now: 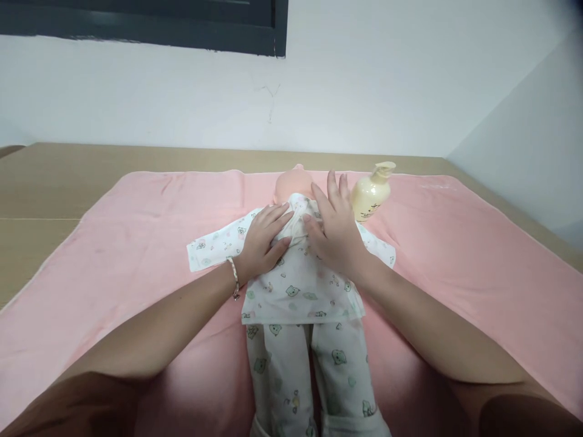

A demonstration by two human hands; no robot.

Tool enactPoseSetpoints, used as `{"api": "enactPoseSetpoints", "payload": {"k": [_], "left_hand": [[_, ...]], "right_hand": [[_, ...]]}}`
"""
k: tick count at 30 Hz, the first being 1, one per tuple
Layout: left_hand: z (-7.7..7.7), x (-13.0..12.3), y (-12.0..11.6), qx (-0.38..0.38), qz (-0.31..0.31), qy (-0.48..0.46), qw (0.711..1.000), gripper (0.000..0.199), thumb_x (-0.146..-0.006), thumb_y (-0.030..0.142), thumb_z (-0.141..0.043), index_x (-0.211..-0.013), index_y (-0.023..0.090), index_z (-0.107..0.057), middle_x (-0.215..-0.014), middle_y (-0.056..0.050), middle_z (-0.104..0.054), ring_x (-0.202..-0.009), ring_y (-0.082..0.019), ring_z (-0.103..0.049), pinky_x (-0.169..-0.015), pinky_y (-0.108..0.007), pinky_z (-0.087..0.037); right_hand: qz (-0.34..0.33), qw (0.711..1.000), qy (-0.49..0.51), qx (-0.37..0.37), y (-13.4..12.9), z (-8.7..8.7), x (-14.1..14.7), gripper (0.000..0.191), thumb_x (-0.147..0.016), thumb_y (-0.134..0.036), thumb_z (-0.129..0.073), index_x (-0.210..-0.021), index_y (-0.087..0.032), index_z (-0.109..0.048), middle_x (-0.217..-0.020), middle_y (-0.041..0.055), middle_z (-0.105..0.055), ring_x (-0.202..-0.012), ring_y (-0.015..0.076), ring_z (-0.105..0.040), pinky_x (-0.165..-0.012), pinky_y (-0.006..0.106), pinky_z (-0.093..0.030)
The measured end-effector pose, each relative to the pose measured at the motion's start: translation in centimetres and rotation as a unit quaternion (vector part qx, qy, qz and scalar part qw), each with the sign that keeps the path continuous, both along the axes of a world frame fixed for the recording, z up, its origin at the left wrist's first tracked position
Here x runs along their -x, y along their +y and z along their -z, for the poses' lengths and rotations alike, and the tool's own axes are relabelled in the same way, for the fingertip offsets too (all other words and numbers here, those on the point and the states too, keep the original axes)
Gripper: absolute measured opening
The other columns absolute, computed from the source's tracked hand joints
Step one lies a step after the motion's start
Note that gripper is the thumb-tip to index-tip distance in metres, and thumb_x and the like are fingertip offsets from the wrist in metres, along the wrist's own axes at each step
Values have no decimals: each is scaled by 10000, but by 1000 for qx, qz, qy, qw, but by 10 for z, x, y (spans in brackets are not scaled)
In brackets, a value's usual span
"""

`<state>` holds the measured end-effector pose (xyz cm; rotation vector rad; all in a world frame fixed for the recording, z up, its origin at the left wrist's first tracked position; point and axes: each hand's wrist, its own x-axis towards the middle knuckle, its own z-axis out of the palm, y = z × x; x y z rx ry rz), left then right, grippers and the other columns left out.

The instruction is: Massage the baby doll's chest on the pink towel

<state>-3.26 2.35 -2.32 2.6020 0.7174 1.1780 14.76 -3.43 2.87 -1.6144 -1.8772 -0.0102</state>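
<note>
A baby doll lies on a pink blanket, its rounded head (pixel 294 184) at the far end. It wears a white long-sleeved top (pixel 303 291) printed with small green animal faces, and matching trousers (pixel 285 370). My left hand (pixel 266 237), with a bracelet at the wrist, rests flat on the left chest of the top, fingers extended. On the upper right chest is my right hand (pixel 337 227), its fingers spread and partly raised beside the doll's head. Nothing is gripped in either hand. My hands cover part of the shoulders.
A cream pump bottle (pixel 371 194) stands just beyond my right hand. The pink blanket (pixel 150 243) covers most of the wooden table (pixel 54 182). Behind it rises a white wall (pixel 364 79) with a dark frame (pixel 182 30) at upper left.
</note>
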Motion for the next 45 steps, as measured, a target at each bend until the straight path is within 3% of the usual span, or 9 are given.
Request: {"api": "enactPoseSetpoints", "payload": {"k": [6, 12, 17, 23, 30, 36, 39, 41, 45], "left_hand": [[5, -1, 0, -6, -1, -15, 1000, 522, -991, 478, -311, -1384, 184, -489, -1475, -147, -495, -1405, -221, -428, -1189, -484, -316], [10, 0, 0, -5, -8, -22, 1000, 523, -986, 465, -312, -1395, 183, -478, -1488, -149, -481, -1414, -223, -417, -1197, -488, -305], [12, 1, 0, -5, -10, -15, 1000, 529, -984, 461, -299, -1401, 188, -475, -1493, -148, -475, -1413, -234, -416, -1186, -505, -319], [9, 1, -3, -5, -17, -9, 1000, 514, -985, 431, -305, -1393, 175, -486, -1481, -152, -488, -1411, -234, -420, -1189, -499, -317], [-1, 6, -5, -3, -28, 106, 994, 535, -984, 380, -289, -1456, 157, -408, -1546, -154, -399, -1463, -251, -336, -1204, -518, -297], [-43, -1, -13, -6, -58, 205, 977, 505, -926, 281, -410, -1400, 117, -475, -1484, -182, -475, -1387, -282, -456, -1154, -513, -394], [-77, -20, -16, 26, -53, 234, 971, 374, -839, 208, -463, -1152, 142, -658, -1172, -143, -695, -1127, -288, -646, -1007, -478, -525], [-96, -39, -15, 100, -41, 215, 971, 304, -825, 237, -477, -1022, 177, -702, -984, -90, -740, -966, -273, -693, -915, -454, -563], [-119, -86, -7, 361, 23, 54, 931, 269, -794, 297, -565, -995, 187, -706, -1108, -81, -737, -1059, -254, -685, -963, -410, -549]], "right_hand": [[-70, 994, -39, 70, -3, -2, 4, 498, -963, -279, -350, -1401, -74, -468, -1549, 209, -371, -1483, 355, -249, -1167, 615, -264], [-44, 999, 24, -14, -4, -6, -1, 506, -934, -266, -393, -1423, -150, -449, -1584, 143, -333, -1497, 316, -227, -1186, 586, -258], [-79, 994, -46, 63, -1, 2, 2, 489, -952, -260, -363, -1392, -88, -491, -1523, 204, -415, -1453, 341, -320, -1167, 600, -270], [-66, 995, -62, 34, -1, 3, 2, 528, -965, -273, -360, -1421, -23, -451, -1548, 231, -363, -1477, 338, -268, -1197, 546, -248], [-81, 990, -81, 83, -3, 2, 3, 542, -966, -284, -358, -1437, -28, -444, -1532, 220, -399, -1444, 357, -338, -1189, 559, -263], [-105, 991, -26, 82, -10, -26, -6, 467, -941, -263, -401, -1357, -106, -543, -1483, 197, -479, -1413, 315, -412, -1163, 568, -315], [-87, 995, 33, 39, -14, -49, -19, 482, -921, -273, -433, -1345, -82, -560, -1487, 208, -469, -1416, 326, -407, -1165, 555, -328], [-52, 996, 71, 3, -14, -62, -34, 515, -904, -283, -453, -1369, -80, -546, -1508, 202, -441, -1418, 332, -403, -1159, 533, -355], [54, 989, 116, -69, -9, -80, -75, 542, -886, -277, -444, -1386, -83, -527, -1537, 205, -392, -1421, 340, -398, -1159, 556, -344]]}}
